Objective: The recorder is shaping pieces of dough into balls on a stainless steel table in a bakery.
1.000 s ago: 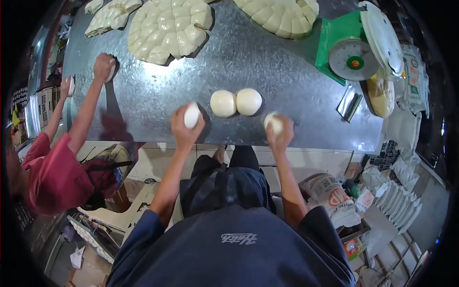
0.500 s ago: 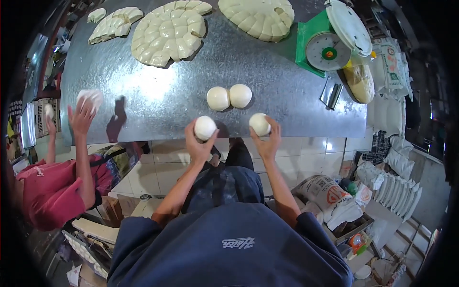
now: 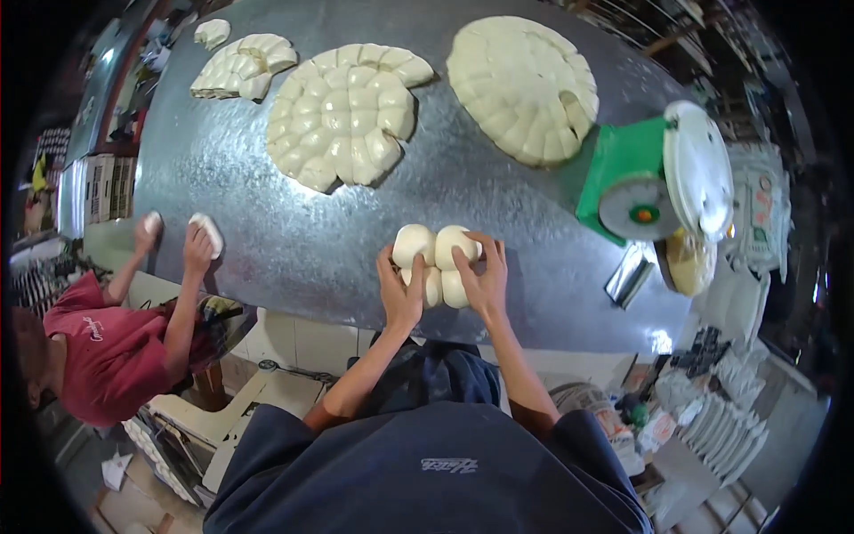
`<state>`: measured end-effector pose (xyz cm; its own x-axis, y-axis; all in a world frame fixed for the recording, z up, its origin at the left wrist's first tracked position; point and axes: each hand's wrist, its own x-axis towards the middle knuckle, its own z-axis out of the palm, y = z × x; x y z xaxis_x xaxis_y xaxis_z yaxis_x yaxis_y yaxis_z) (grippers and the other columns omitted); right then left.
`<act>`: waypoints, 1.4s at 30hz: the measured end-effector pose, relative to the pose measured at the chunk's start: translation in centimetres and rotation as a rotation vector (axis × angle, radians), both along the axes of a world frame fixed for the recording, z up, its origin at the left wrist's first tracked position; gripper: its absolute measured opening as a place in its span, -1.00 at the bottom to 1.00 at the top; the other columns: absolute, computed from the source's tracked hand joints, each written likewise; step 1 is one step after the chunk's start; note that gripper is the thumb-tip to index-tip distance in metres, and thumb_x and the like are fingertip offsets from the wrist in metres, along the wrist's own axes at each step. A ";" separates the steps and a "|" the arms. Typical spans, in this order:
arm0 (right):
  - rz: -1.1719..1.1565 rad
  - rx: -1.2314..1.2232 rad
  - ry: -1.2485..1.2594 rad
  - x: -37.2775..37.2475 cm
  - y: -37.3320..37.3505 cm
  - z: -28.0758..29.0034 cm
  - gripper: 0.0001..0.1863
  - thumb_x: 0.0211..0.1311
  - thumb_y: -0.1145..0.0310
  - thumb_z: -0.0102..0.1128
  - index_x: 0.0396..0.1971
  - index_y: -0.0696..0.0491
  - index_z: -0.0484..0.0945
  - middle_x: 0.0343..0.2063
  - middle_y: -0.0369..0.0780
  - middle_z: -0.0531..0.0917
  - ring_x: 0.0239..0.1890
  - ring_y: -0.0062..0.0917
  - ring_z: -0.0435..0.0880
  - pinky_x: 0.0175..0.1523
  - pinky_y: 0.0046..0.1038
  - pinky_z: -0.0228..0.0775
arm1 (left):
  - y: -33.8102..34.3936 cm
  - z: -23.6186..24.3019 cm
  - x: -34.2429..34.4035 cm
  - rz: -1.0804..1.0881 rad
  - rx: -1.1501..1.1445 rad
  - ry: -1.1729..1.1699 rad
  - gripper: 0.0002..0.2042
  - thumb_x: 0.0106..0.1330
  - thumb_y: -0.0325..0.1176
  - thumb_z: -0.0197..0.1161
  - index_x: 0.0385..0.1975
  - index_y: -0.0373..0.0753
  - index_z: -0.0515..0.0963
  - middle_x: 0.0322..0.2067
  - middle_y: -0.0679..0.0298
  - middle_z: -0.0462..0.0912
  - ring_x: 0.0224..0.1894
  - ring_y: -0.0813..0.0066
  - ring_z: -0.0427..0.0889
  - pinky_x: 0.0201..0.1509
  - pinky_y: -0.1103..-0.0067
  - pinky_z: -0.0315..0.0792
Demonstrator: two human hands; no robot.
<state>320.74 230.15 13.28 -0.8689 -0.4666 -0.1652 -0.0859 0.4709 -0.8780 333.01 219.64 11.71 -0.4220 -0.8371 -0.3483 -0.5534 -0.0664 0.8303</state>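
four round dough balls (image 3: 435,263) are sitting bunched together under two hands. two large discs of cut dough (image 3: 523,87) are lying further up the metal table (image 3: 267,240), along with two smaller dough pieces (image 3: 242,65). one green scale (image 3: 645,182) is standing at the right. a second person (image 3: 98,343) is pressing two dough balls (image 3: 206,233).
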 end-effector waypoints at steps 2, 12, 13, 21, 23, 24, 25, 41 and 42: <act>0.115 0.130 -0.046 -2.6 -1.6 0.6 -0.64 0.10 0.19 0.37 -0.14 0.02 0.59 -0.17 -0.10 0.47 -0.22 -0.31 0.50 -0.18 -0.32 0.44 | -1.6 1.4 -0.7 -0.075 0.061 -0.165 -0.39 0.34 -0.03 0.22 0.26 -0.26 0.23 0.05 0.04 0.24 -0.07 0.22 0.41 0.06 0.39 0.36; 0.210 -0.123 -0.056 -8.9 -23.4 -1.5 -0.56 -0.11 0.46 0.29 -0.13 0.01 0.45 -0.23 -0.10 0.51 -0.24 -0.23 0.48 -0.07 -0.27 0.40 | -6.5 4.5 -5.0 0.357 -0.014 0.138 -0.47 0.36 -0.16 0.22 0.24 -0.16 0.21 0.04 0.09 0.30 -0.07 0.36 0.39 -0.01 0.47 0.36; 0.193 -0.127 -0.059 -8.7 -23.0 -1.2 -0.59 -0.11 0.45 0.28 -0.16 0.02 0.46 -0.26 -0.12 0.52 -0.26 -0.24 0.49 -0.08 -0.29 0.39 | -6.7 4.8 -5.7 0.393 0.011 0.222 -0.50 0.37 -0.20 0.21 0.23 -0.16 0.22 0.03 0.10 0.33 -0.07 0.39 0.39 -0.02 0.49 0.35; 0.398 -0.344 -0.086 -5.3 -5.8 7.3 -0.68 -0.18 0.54 0.12 -0.29 0.08 0.45 -0.35 -0.20 0.54 -0.28 -0.48 0.50 -0.29 -0.54 0.37 | -4.5 10.2 -8.8 0.282 0.612 0.482 -0.61 0.34 -0.27 0.19 0.09 -0.25 0.34 -0.12 0.13 0.48 -0.17 0.48 0.45 -0.04 0.60 0.35; 0.575 -0.345 -0.391 -6.7 -5.2 7.9 -0.65 -0.14 0.58 0.17 -0.24 0.05 0.46 -0.27 -0.21 0.54 -0.25 -0.49 0.51 -0.29 -0.56 0.37 | -4.8 11.1 -7.7 0.123 0.448 0.333 -0.66 0.35 -0.25 0.16 0.03 -0.27 0.39 -0.12 0.14 0.49 -0.16 0.47 0.46 -0.03 0.58 0.35; 0.634 -0.350 -0.649 -7.9 -6.2 7.6 -0.64 -0.11 0.60 0.20 -0.21 0.04 0.46 -0.23 -0.20 0.54 -0.24 -0.48 0.52 -0.27 -0.55 0.39 | -5.2 11.2 -6.7 0.134 0.334 0.197 -0.68 0.35 -0.25 0.15 0.01 -0.26 0.40 -0.11 0.13 0.49 -0.16 0.46 0.47 -0.02 0.56 0.36; 0.588 -0.414 -0.374 -9.2 -7.9 7.0 -0.65 -0.02 0.56 0.23 -0.15 0.06 0.46 -0.17 -0.21 0.54 -0.23 -0.48 0.52 -0.23 -0.52 0.41 | -5.8 11.0 -5.6 0.218 0.042 0.039 -0.69 0.33 -0.25 0.16 0.00 -0.22 0.40 -0.10 0.11 0.49 -0.14 0.40 0.48 0.01 0.48 0.37; 0.063 -0.168 0.008 -8.9 -8.4 3.5 -0.77 -0.02 0.48 0.10 -0.30 0.22 0.48 -0.37 -0.08 0.62 -0.36 -0.28 0.55 -0.24 -0.28 0.39 | -6.2 -1.6 5.4 -0.017 -0.666 -0.402 -0.36 0.38 -0.21 0.13 0.42 -0.16 0.09 0.34 -0.15 0.06 0.39 -0.19 0.01 0.40 0.07 -0.06; -0.016 -0.139 0.098 -7.2 -3.8 4.0 -0.78 -0.02 0.51 0.07 -0.31 0.20 0.49 -0.43 -0.11 0.57 -0.44 -0.29 0.47 -0.24 -0.32 0.38 | -6.1 -1.8 5.8 -0.012 -0.754 -0.330 -0.37 0.38 -0.21 0.13 0.41 -0.17 0.11 0.35 -0.15 0.06 0.40 -0.20 -0.02 0.41 0.05 -0.08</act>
